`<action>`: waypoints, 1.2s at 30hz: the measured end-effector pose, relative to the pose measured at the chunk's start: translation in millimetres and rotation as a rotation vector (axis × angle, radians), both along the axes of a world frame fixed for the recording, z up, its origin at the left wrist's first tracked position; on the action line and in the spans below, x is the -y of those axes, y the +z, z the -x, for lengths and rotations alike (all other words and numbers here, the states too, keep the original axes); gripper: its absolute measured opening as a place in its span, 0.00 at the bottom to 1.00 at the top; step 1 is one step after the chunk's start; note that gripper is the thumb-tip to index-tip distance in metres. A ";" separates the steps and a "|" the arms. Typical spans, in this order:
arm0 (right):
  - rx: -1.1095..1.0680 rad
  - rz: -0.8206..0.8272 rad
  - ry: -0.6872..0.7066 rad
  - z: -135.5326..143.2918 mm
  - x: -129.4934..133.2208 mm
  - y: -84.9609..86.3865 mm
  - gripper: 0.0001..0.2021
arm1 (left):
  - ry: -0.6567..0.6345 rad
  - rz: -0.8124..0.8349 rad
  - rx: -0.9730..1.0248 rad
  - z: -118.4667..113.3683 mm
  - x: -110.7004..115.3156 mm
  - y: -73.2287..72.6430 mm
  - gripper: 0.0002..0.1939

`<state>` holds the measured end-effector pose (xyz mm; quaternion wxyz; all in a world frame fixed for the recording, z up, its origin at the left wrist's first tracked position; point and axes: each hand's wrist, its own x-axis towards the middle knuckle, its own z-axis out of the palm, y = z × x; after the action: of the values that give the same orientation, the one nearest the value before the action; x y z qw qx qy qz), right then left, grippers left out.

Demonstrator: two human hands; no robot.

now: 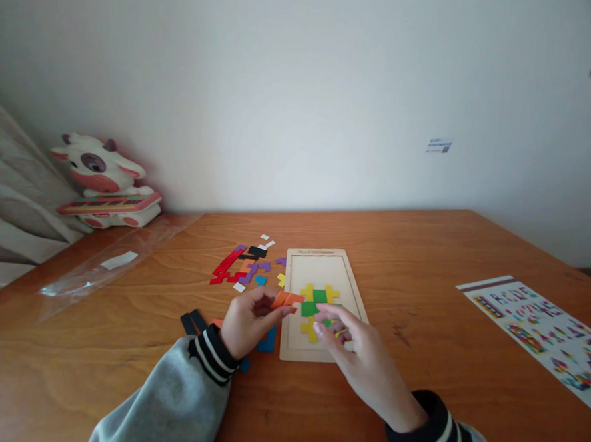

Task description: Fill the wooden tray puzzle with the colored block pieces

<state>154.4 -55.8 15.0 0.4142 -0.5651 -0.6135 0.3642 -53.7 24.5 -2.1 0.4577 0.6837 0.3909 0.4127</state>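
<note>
My left hand [249,321] pinches orange puzzle pieces [286,300] between thumb and fingers, held over the left edge of a wooden puzzle board [317,266]. Over the board's right side hovers my right hand [355,348], thumb and forefinger apart and nothing visible between them. Below it, green pieces [309,308] and yellow pieces [309,330] lie together in the board's lower half, partly hidden by my right fingers. A blue piece [267,340] rests on the table beside my left hand.
Left of the board lie loose red [229,261], black [257,252], purple and white pieces. Two dark strips [193,322] are near my left sleeve. A clear plastic bag [117,263] and a toy cow keyboard [110,190] stand far left. A printed pattern sheet [543,333] lies right.
</note>
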 end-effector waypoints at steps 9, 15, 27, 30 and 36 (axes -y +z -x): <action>-0.152 0.033 0.032 11.0 -4.3 2.2 0.18 | -0.218 0.112 0.055 -10.0 14.8 3.0 0.16; -0.262 0.030 -0.091 -29.8 -8.6 2.0 0.20 | -0.020 -0.045 -0.094 -3.1 5.4 -3.7 0.18; 0.086 0.087 -0.233 -69.8 -6.5 -13.7 0.15 | 0.027 -0.200 -0.482 -4.4 8.4 -6.0 0.18; 0.059 0.087 -0.240 -67.3 -7.0 -16.7 0.15 | 0.010 -0.258 -0.537 -3.9 8.5 -3.6 0.17; 0.047 0.158 -0.191 -62.3 -6.1 -11.1 0.15 | -0.045 -0.438 -0.585 -1.7 9.8 -2.7 0.17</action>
<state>216.7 -49.8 3.9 0.3867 -0.6603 -0.5356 0.3571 -52.0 14.7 -4.7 0.1782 0.8630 0.3924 0.2635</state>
